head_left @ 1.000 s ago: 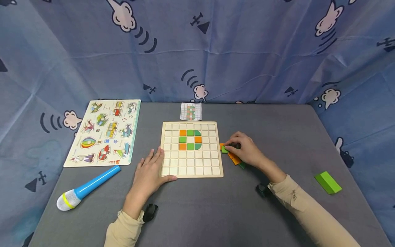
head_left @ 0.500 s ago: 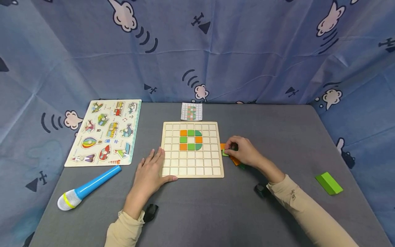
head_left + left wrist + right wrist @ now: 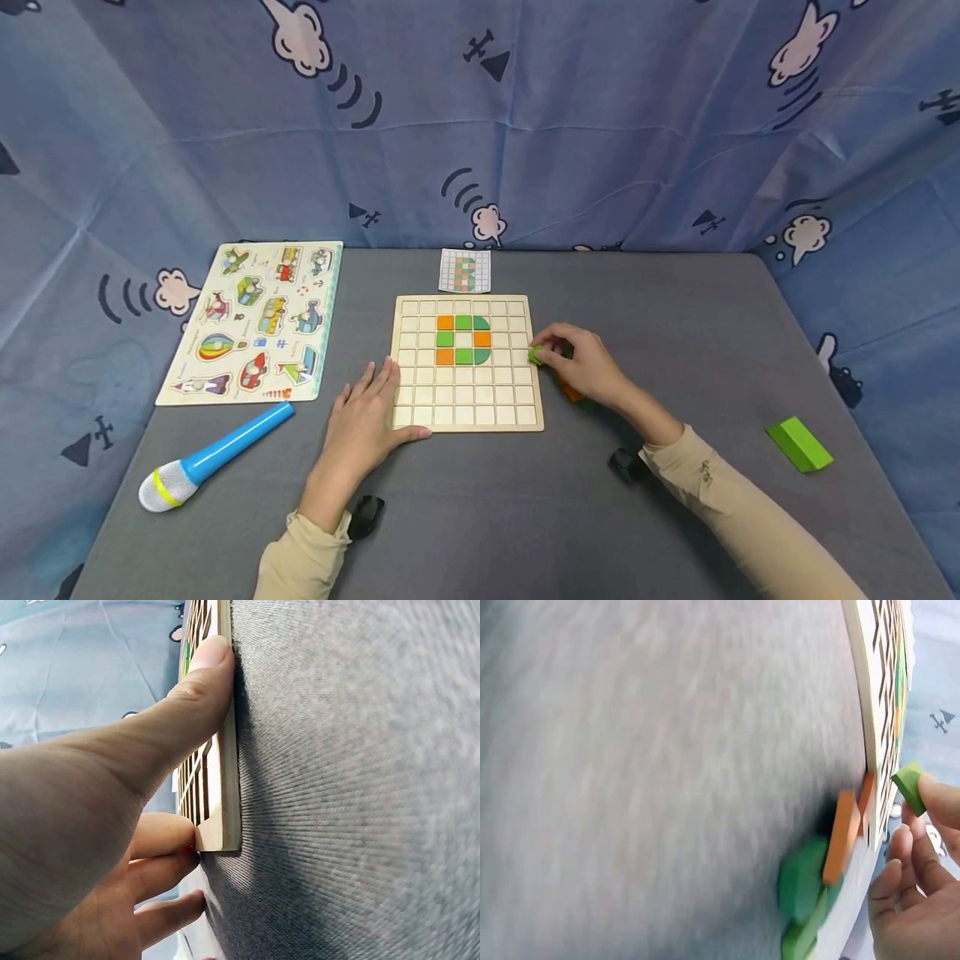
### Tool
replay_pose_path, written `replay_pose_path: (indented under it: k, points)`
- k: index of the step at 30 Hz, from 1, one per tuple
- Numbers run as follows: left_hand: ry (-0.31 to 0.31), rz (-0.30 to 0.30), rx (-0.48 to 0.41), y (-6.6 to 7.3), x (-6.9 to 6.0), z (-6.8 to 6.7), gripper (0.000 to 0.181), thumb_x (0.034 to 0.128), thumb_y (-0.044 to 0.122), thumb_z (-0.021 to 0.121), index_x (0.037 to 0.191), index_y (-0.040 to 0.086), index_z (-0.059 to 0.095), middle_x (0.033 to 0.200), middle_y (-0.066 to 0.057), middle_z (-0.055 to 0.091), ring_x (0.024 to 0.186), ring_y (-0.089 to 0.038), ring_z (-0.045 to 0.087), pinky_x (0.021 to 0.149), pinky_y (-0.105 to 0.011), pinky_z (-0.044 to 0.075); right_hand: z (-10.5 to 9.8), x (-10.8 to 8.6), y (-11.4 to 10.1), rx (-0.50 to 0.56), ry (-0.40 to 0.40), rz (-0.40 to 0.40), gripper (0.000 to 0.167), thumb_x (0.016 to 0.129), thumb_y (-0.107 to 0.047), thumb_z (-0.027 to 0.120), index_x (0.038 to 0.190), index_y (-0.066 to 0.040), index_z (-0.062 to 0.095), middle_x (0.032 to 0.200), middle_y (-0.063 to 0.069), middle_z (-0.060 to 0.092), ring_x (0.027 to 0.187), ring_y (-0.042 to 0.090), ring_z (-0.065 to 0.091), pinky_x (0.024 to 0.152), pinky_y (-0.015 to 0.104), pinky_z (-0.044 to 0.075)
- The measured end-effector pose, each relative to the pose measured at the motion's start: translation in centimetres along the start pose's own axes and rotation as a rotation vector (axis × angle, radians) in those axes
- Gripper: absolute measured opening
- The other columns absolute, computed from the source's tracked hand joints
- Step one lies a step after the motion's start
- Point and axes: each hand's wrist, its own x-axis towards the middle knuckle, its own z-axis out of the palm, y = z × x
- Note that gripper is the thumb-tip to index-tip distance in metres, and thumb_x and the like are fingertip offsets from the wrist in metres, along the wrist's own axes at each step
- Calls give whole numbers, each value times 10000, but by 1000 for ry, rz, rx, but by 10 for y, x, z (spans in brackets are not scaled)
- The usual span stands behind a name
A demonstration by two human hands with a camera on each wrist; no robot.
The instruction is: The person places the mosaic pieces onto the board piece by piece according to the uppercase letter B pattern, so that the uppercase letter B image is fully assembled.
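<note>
My right hand (image 3: pixel 588 367) pinches a light green square tile (image 3: pixel 909 787) between thumb and fingertips, raised at the right edge of the wooden grid board (image 3: pixel 465 417). Orange, light green and dark green tiles (image 3: pixel 464 357) form a ring around one bare square on the board. My left hand (image 3: pixel 360 421) rests at the board's front left corner, thumb on the front edge, fingers stretched along the left side. Below my right hand lie loose tiles, an orange one (image 3: pixel 842 836) and a dark green one (image 3: pixel 802 877) among them, partly hidden in the head view.
A small pattern card (image 3: pixel 465 272) lies behind the board. On the left are a picture puzzle board (image 3: pixel 251 321) and a blue toy microphone (image 3: pixel 217 454). A green block (image 3: pixel 798 444) sits far right. A patterned cloth (image 3: pixel 600 125) hangs behind the grey table (image 3: pixel 495 517).
The light green tile has been lifted from the loose pile and carried left to the board's edge in my right hand. My left hand has stayed in place.
</note>
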Motion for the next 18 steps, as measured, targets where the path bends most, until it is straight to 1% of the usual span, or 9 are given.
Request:
replay_pose_path:
  k: [5, 10, 14, 18]
  points:
    - [-4, 5, 6, -1, -1, 0, 1126, 814, 532, 882, 1657, 26, 333, 1740, -150, 290, 1622, -402, 256, 1245, -697, 279, 15, 5, -10, 38, 23, -5, 115, 938, -69, 809, 1044, -77, 765, 898, 59, 723, 789, 164, 603, 700, 257, 472]
    - [17, 13, 2, -1, -2, -1, 1108, 809, 511, 891, 1642, 6, 362, 1726, -172, 324, 1610, -419, 287, 1234, -703, 291, 35, 11, -22, 82, 54, -20, 87, 936, -83, 816, 1009, -88, 769, 869, 52, 726, 739, 156, 589, 668, 243, 461]
    - [11, 12, 5, 0, -2, -1, 1111, 810, 518, 888, 1645, 13, 357, 1730, -164, 315, 1613, -413, 281, 1234, -702, 293, 49, 14, -33, 105, 49, -34, 65, 946, -84, 805, 1005, -78, 778, 849, 48, 725, 722, 150, 574, 655, 237, 445]
    - [13, 14, 14, 0, -2, -1, 1113, 808, 531, 885, 1641, 9, 363, 1724, -170, 323, 1608, -414, 291, 1226, -703, 305, 61, 17, -43, 142, 17, -28, 62, 938, -78, 810, 997, -64, 796, 845, 56, 701, 718, 150, 560, 650, 235, 446]
